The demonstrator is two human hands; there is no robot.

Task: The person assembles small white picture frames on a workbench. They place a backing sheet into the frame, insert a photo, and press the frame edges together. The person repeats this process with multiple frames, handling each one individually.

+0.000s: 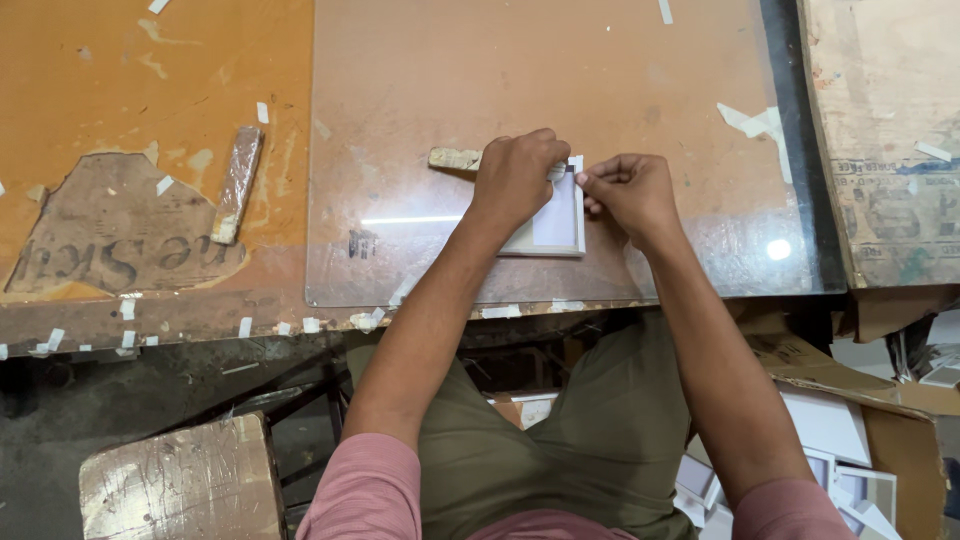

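- Head view, centre of frame: left hand [515,180] curled shut in a fist-like grip, pressing down on a small white frame [556,225] and closed around a pale tool [455,159] whose end juts out to the left of the knuckles.
- Right hand [630,190] just beside, fingers pinched closed on the upper right corner of the white frame, possibly on a strip of tape there; too small to tell.
- White frame flat on a clear glass sheet [420,120] covering the middle of the worn orange table [120,90], just above centre of frame.
- Likely light and thin, stiff along the edges but easy to crease or dent; best taken by the outer edges or corners, not the flat middle.
- Left of frame: a wooden block [237,184] lying well apart from the hands, bits of tape [755,122] scattered about.
- Lower right: a cardboard box [880,420] holding more white pieces.
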